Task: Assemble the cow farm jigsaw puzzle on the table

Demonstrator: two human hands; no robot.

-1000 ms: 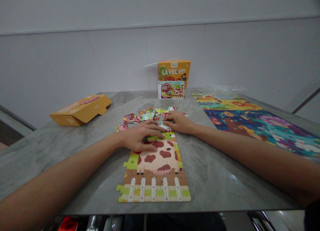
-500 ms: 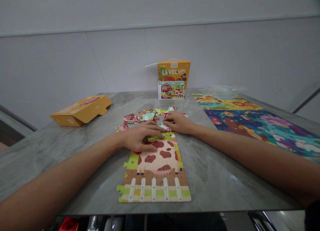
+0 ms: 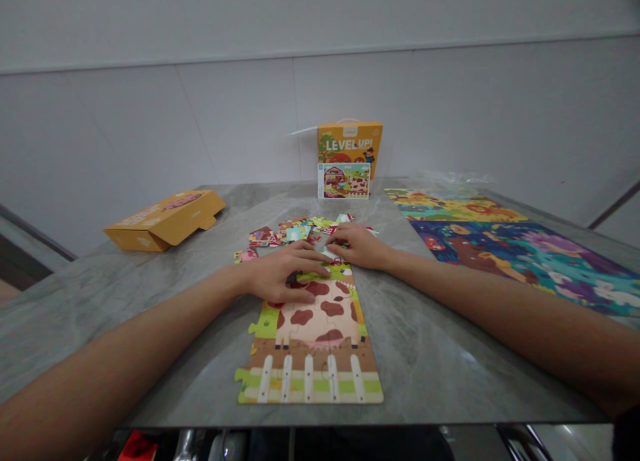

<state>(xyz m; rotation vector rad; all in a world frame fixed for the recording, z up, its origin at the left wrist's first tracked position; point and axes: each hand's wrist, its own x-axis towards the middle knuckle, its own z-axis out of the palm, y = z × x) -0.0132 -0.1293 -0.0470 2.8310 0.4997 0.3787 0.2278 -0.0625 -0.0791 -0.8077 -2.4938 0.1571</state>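
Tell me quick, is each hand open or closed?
Left hand: open, fingers spread over the puzzle, nothing visibly held.
Right hand: fingers curled at the puzzle's far end; can't tell whether it holds anything.

I count two hands (image 3: 283, 272) (image 3: 359, 246), one cow puzzle (image 3: 320, 331), two boxes (image 3: 167, 221) (image 3: 350, 136), one farm picture (image 3: 344, 181), two colourful panels (image 3: 455, 208) (image 3: 505, 248), and loose pieces (image 3: 298, 233) too jumbled to tally.

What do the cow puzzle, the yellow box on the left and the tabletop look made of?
Cow puzzle: probably printed cardboard, fairly matte; thin, flat pieces with interlocking tabs.
Yellow box: likely printed card, smooth; folded edges and a protruding flap.
Tabletop: stone or stone-look surface, I can't tell which, slightly glossy; grey veining and soft reflections.
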